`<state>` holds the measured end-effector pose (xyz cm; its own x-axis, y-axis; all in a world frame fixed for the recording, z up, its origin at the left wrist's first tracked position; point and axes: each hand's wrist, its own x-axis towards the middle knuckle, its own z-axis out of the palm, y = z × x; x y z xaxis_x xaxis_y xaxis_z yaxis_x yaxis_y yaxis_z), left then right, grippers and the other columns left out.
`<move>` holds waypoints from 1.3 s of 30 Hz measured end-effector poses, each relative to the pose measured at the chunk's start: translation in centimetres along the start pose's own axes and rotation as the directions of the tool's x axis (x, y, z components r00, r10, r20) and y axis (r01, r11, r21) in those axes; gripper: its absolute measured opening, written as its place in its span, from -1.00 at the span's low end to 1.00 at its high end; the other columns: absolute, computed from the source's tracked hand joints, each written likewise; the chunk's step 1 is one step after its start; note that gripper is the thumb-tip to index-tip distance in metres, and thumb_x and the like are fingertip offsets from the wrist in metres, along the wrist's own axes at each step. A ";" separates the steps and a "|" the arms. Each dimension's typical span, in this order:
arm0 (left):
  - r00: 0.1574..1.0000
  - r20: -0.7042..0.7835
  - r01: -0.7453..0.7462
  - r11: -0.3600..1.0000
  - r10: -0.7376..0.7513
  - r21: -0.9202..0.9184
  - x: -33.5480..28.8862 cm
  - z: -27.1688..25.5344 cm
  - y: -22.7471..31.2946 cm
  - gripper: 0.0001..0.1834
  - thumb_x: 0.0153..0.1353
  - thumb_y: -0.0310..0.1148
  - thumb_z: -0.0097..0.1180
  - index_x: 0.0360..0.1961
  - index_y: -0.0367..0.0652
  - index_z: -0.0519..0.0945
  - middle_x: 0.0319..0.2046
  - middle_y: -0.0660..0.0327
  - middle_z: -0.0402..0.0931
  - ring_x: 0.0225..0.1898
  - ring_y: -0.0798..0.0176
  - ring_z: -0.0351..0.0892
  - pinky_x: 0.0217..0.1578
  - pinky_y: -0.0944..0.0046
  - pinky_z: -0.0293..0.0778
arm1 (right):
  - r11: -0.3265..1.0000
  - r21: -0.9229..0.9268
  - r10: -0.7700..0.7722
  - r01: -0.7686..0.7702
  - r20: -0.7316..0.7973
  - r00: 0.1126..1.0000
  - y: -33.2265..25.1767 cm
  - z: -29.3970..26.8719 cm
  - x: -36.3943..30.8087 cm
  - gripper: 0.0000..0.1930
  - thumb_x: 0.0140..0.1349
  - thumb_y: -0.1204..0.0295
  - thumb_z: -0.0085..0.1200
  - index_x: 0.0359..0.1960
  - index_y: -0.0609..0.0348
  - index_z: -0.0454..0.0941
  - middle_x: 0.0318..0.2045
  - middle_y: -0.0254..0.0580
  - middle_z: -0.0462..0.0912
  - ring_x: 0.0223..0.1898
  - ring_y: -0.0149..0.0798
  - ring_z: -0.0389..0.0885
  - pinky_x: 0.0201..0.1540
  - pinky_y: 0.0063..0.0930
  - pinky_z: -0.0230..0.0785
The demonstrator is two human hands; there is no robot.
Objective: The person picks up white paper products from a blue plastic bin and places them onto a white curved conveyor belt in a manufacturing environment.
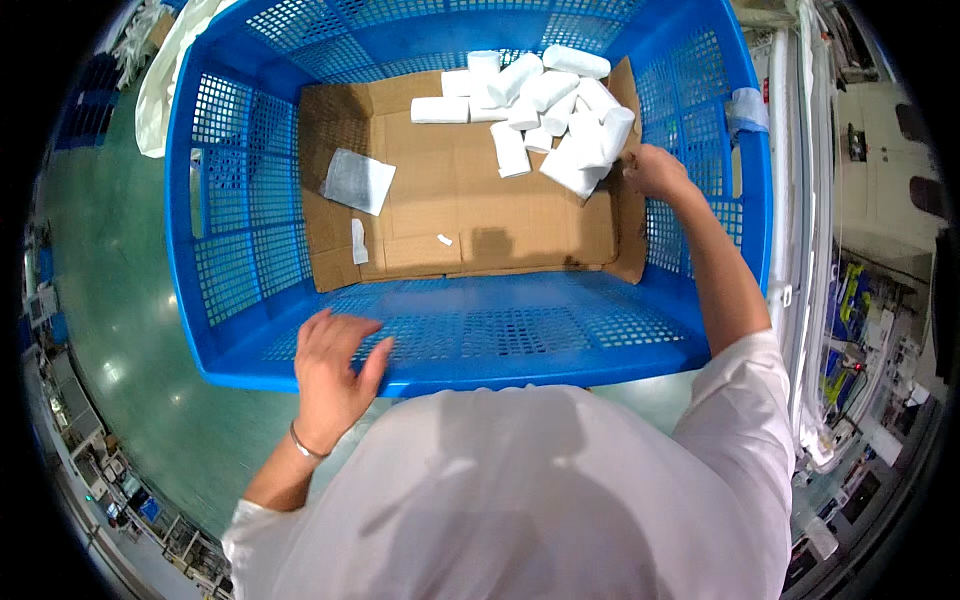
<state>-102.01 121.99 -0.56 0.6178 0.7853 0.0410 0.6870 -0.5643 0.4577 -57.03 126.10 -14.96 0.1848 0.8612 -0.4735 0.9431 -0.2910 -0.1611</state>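
White rolls (548,90) lie in a loose heap at the far right of a cardboard sheet (440,205), which lines the floor of a blue perforated crate (500,380). Right hand (657,172) inside the crate, fingers curled, just beside the heap's right edge; cannot tell whether it grips anything. Left hand (336,368) well apart from it, over the near rim at left, thumb and fingers spread, holding nothing. On the cardboard, left: a grey-and-white flat piece (358,181), a white strip (359,242) nearer the person. Small white scrap (445,240) near centre.
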 end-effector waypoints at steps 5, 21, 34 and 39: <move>0.926 -0.312 0.233 0.972 -0.213 0.028 -2.7 2.9 -1.1 -0.88 -0.06 -0.54 0.13 -0.65 -0.19 0.45 -0.63 0.18 0.44 -0.59 0.13 0.37 -0.50 0.24 0.23 | 0.990 0.059 -0.128 0.128 0.010 0.992 0.3 7.8 8.0 -0.73 -0.05 0.38 -0.01 -0.28 0.18 0.52 -0.36 0.05 0.57 -0.25 0.02 0.53 -0.15 -0.24 0.36; 0.859 -0.406 0.368 0.927 -0.310 0.071 -2.5 3.6 1.0 -0.80 -0.05 -0.61 -0.01 -0.74 -0.19 0.37 -0.77 0.21 0.20 -0.71 0.21 0.16 -0.64 0.27 0.05 | 0.840 0.259 0.478 -0.478 0.067 0.876 -12.5 21.8 16.1 -0.18 -0.14 0.01 0.16 0.05 0.36 0.13 0.03 0.02 0.31 0.02 -0.14 0.33 -0.08 -0.32 0.33; 0.808 -0.088 0.311 0.550 -0.582 -0.775 3.1 3.3 2.6 -0.42 0.06 -0.36 0.15 0.07 -0.32 0.21 -0.06 0.03 0.36 -0.09 0.26 0.39 -0.07 0.28 0.33 | -0.074 0.929 -0.801 -0.362 0.161 0.577 -14.7 -2.0 -0.7 -0.45 0.13 0.14 -0.10 0.06 0.28 0.25 -0.16 0.05 0.50 -0.21 -0.16 0.53 -0.12 -0.27 0.40; 0.936 0.027 0.019 -0.028 -0.351 -0.999 7.7 4.2 3.8 -0.27 0.05 -0.06 0.14 0.14 -0.23 0.16 0.05 0.08 0.30 0.09 0.16 0.29 0.04 0.17 0.27 | -0.052 0.937 -0.899 -0.345 0.107 0.425 -17.2 -6.4 -8.4 -0.47 0.20 0.14 -0.21 0.11 0.26 0.22 -0.12 0.03 0.49 -0.14 -0.12 0.52 -0.09 -0.23 0.40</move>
<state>-93.09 124.80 -2.26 0.3473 0.9262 -0.1465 -0.3901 0.2848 0.8756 -73.02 126.57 -2.68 -0.7985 0.5833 -0.1489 -0.3721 -0.6727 -0.6396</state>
